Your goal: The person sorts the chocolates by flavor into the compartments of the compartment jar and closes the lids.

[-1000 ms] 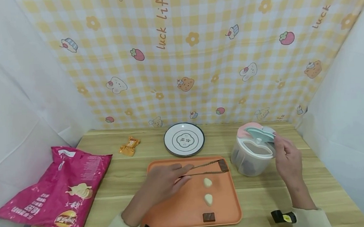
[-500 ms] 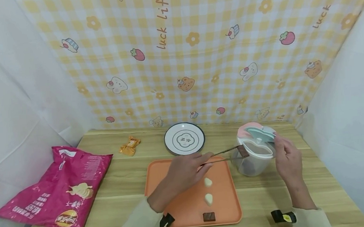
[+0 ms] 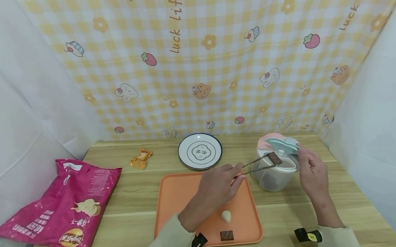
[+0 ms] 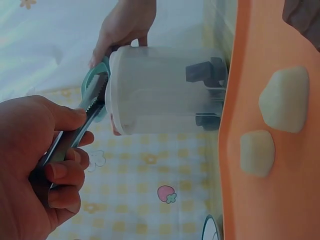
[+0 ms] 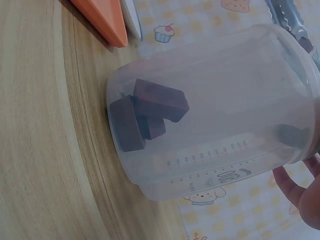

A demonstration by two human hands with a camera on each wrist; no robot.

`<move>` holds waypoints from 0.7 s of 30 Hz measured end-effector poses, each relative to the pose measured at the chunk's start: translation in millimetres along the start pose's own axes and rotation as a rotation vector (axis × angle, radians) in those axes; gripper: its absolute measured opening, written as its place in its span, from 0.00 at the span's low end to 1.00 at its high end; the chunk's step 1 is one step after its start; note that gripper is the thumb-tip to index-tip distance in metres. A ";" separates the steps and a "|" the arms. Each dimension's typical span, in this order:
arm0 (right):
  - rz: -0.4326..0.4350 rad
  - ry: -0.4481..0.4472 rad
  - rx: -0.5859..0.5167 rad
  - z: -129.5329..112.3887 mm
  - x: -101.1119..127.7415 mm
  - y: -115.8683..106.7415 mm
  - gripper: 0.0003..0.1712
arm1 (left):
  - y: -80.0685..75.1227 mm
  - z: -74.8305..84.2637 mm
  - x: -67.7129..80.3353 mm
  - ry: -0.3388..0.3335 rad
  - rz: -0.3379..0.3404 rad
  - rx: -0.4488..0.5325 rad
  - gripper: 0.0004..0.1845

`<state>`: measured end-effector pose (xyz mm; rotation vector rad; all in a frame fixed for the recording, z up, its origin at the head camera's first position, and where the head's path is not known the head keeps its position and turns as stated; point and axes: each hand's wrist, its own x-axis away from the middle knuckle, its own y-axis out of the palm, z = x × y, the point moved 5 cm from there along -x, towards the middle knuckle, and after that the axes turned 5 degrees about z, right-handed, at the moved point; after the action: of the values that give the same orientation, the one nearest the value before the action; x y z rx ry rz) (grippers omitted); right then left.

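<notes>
Left hand (image 3: 218,184): 1, curled firmly round the tongs (image 4: 67,142), whose grip end it partly covers.
Brown block (image 3: 274,158): 1, between the tong tips, at the jar's mouth; touching the rim or clear of it, cannot tell.
Right hand (image 3: 313,171): 1, thumb and fingers pinching the raised teal lid (image 3: 282,145) by its edge; cut off in the right wrist view.
Jar (image 3: 273,181): 1, cloudy, just beside the tray's right edge; dark blocks (image 5: 160,100) at its bottom, at least 3, blurred by the wall.
Pink lid (image 3: 264,143): 1, partly hidden.
Tray (image 3: 175,193): 1, partly under the left arm.
White pieces (image 4: 285,100): 2, on the tray; one nearly hidden in the head view.
Second block (image 3: 226,235): 1, near the tray's front edge.
Plate (image 3: 199,151): 1, near the table's (image 3: 345,201) back edge.
Candy (image 3: 141,159): orange-wrapped, near the back left corner; one or two, unclear.
Bag (image 3: 63,207): 1, overhanging the left edge
</notes>
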<state>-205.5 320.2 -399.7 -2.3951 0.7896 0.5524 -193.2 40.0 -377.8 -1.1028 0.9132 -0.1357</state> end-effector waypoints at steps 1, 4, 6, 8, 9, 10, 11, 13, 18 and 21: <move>-0.001 0.000 -0.004 -0.1 0.1 0.1 0.25 | 0.5 0.3 -0.4 0.001 -0.001 -0.005 0.15; -0.001 0.000 -0.012 0.1 0.2 0.1 0.24 | 0.7 0.8 -1.1 0.006 0.005 -0.011 0.14; 0.000 0.002 -0.018 0.4 0.1 0.2 0.24 | 0.3 1.0 -1.3 0.012 0.012 -0.011 0.13; 0.002 -0.001 -0.021 0.3 0.1 0.1 0.24 | 0.1 1.1 -1.2 0.017 0.017 -0.009 0.13; 0.003 -0.003 -0.016 -0.3 0.1 0.1 0.24 | 0.0 1.2 -1.2 0.018 0.018 -0.009 0.13; 0.004 -0.006 -0.018 -0.4 0.1 0.1 0.24 | 0.1 1.1 -1.1 0.018 0.018 -0.010 0.13; 0.005 -0.008 -0.019 -0.4 0.1 0.0 0.24 | 0.3 1.0 -1.1 0.018 0.017 -0.012 0.14; 0.006 -0.011 -0.014 -1.0 0.2 -0.1 0.24 | 0.6 1.0 -1.2 0.018 0.016 -0.017 0.14; 0.003 -0.001 -0.004 -0.7 0.6 -0.1 0.25 | 1.0 0.7 -1.4 0.017 0.011 -0.031 0.15; 0.001 0.003 0.008 -0.3 0.8 0.0 0.25 | 0.3 0.7 -1.0 0.019 0.010 -0.041 0.15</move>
<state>-204.8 319.7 -399.8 -2.3892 0.7931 0.5455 -193.4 41.2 -377.4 -1.1366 0.9419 -0.1202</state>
